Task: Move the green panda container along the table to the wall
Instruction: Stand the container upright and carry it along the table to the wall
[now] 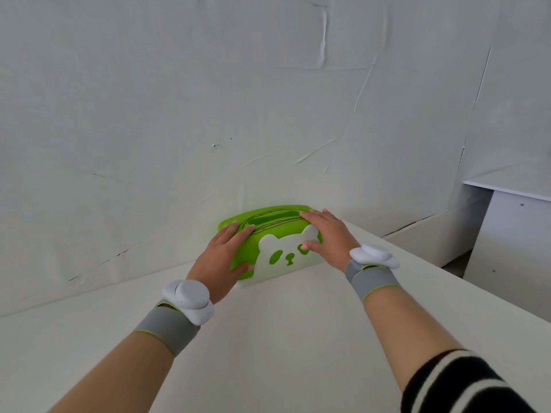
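Note:
The green panda container (pixel 275 234) stands on the white table (pixel 283 338) with its back against the white wall (pixel 208 114). It is bright green with a white panda face on the front and a slot in the lid. My left hand (pixel 222 259) grips its left end, fingers over the top and thumb on the front. My right hand (pixel 326 236) holds its right end, fingers lying on the lid, thumb pressed on the panda face. Both wrists carry grey bands with white devices.
The wall is covered with creased white sheeting. A white cabinet or shelf unit (pixel 512 222) stands to the right beyond the table's right edge, with a gap and dark floor between them.

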